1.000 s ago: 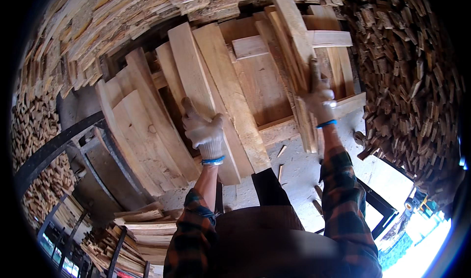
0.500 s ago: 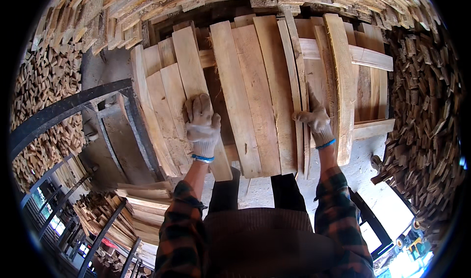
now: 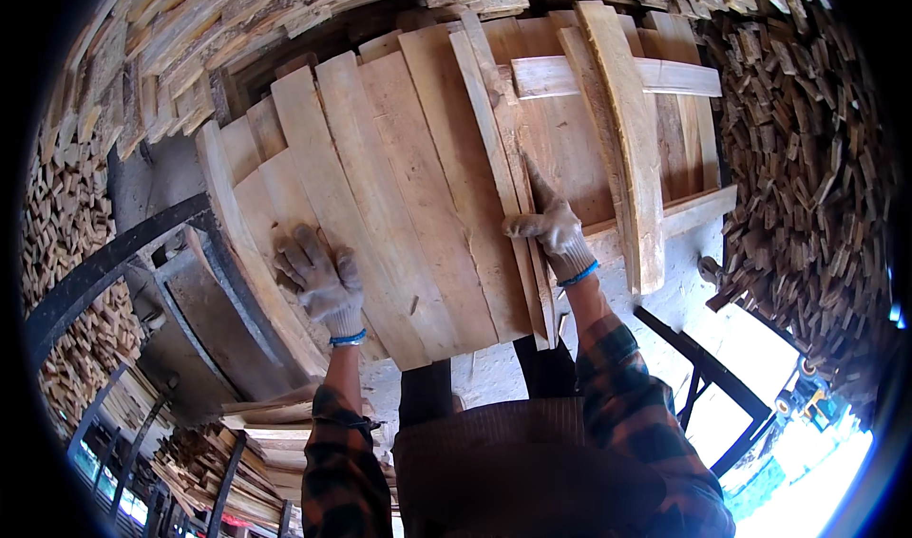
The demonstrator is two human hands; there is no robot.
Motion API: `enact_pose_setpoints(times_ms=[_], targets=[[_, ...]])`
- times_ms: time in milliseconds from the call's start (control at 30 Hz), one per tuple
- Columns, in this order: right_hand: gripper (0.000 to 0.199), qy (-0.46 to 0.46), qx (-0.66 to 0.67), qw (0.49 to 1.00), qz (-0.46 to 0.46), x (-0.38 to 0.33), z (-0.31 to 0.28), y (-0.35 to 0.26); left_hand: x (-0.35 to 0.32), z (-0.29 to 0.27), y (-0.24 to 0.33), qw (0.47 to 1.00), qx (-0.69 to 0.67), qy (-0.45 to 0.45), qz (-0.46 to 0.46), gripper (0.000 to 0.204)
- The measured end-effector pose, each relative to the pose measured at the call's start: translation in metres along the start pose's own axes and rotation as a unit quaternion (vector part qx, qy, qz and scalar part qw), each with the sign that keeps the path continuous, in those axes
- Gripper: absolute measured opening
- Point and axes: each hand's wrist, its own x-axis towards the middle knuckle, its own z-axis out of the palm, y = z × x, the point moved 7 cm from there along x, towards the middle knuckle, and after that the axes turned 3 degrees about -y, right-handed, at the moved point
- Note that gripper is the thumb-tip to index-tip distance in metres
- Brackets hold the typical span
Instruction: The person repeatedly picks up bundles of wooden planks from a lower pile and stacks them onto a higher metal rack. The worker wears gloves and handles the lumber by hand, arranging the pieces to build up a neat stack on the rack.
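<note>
Wide pale wooden boards point(image 3: 408, 177) lie side by side in a flat layer in front of me. My left hand point(image 3: 320, 277), in a knitted glove with a blue cuff, rests on the boards at the left, fingers spread, gripping nothing. With my right hand point(image 3: 556, 229), gloved the same way, I hold a narrow wooden board point(image 3: 489, 120) standing against the layer's right side; the thumb lies across it and the index finger stretches along it. To the right of that hand, a thick plank point(image 3: 627, 149) lies lengthwise over two crosswise slats point(image 3: 684, 77).
A black metal frame point(image 3: 123, 253) curves in from the left. Stacked timber point(image 3: 285, 25) rises along the far side, with piles of small wood pieces point(image 3: 798, 149) at right and left. More boards point(image 3: 275, 443) lie low at the left. A dark metal frame point(image 3: 703, 377) stands lower right.
The left-hand boards, once gapped, now lie closer together. My left hand has come off its board and opened to the left. The view has shifted; my right hand keeps its hold.
</note>
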Motion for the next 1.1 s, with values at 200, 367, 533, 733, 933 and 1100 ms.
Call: enact_pose_setpoints(times_ms=[200,367,533,733,933,1100], targets=[[0.104,0.126,-0.244,0.958,-0.090,-0.004,-0.017,-0.026,0.004,-0.002,0.003,0.997,0.061,-0.050,-0.011,0.075],[0.084,0.154,-0.478,0.855,-0.130,0.002,-0.008,-0.017,0.004,-0.011,0.011,0.999,0.044,-0.014,0.011,0.075],[0.074,0.155,-0.385,0.899,-0.137,0.002,-0.031,0.000,0.003,-0.009,0.015,0.999,0.043,-0.008,0.024,0.075],[0.072,0.246,-0.261,0.905,-0.229,-0.040,-0.138,-0.089,0.003,-0.016,0.008,0.999,0.041,-0.006,0.015,0.077],[0.060,0.101,-0.091,0.990,0.029,0.010,-0.224,-0.013,0.008,-0.011,0.022,0.999,0.023,-0.004,0.023,0.078],[0.052,0.037,-0.227,0.972,-0.055,0.021,-0.163,-0.010,0.005,-0.010,0.008,0.998,0.061,-0.011,-0.010,0.070]])
